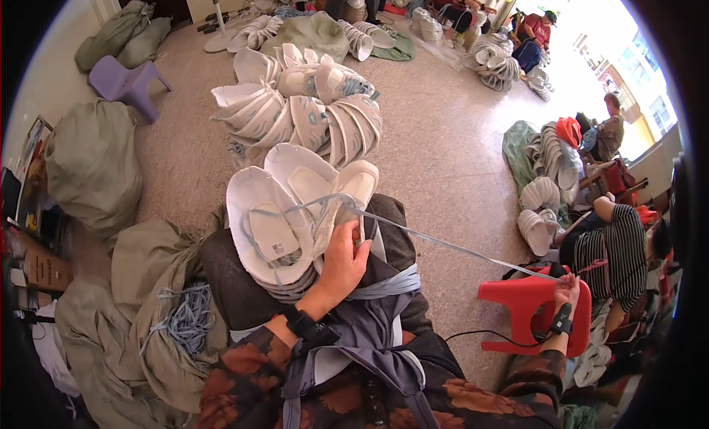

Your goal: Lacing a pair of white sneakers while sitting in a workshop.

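My left hand [344, 258] holds a pale shoe [357, 184] over my lap [225, 274]. My right hand [567, 290], out by the red stool [509, 290], pinches the grey-blue lace [443, 241] tight. I think I'm lacing; the next pull needs a steady shoe.

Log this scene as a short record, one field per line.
Left hand: holding a white shoe upper
Right hand: gripping a blue-grey lace, stretched straight
Lap: nested uppers
Left side: loose laces on olive cloth
Right side: red stool
Floor ahead: shoe pile
Nearby: seated co-worker, striped top
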### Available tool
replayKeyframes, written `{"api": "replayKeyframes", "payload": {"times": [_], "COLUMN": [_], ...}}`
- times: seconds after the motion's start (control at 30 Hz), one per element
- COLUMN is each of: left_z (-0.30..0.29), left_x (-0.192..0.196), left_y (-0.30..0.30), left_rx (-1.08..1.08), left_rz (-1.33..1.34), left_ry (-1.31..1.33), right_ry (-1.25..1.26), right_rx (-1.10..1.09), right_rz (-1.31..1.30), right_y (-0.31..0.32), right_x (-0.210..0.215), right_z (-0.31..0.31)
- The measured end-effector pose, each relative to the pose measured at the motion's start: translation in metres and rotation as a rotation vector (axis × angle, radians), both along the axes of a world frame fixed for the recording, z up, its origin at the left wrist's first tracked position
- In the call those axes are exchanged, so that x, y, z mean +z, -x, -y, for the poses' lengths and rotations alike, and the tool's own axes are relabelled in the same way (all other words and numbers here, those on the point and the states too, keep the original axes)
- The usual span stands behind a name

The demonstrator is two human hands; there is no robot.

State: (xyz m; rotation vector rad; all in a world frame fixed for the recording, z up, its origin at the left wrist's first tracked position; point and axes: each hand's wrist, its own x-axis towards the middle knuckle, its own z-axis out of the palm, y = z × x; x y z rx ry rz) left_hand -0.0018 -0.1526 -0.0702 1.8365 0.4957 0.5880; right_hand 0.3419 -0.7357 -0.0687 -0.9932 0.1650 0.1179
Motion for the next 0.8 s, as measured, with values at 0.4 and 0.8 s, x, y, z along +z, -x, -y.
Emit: {"api": "replayKeyframes", "payload": {"times": [0.4,0.8], "left_z": [-0.016,-0.024], "left_x": [0.017,0.006], "left_y": [0.0,0.004], "left_rx": [-0.095,-0.081], "left_rz": [-0.064,0.03], "left_ry": [0.117,0.274], "right_ry": [0.263,0.7], "right_rx": [1.248,1.086], "right_rz": [-0.082,0.139], "right_y": [0.2,0.211], "right_x": [0.065,0.048], "right_z": [-0.412,-0.459]}}
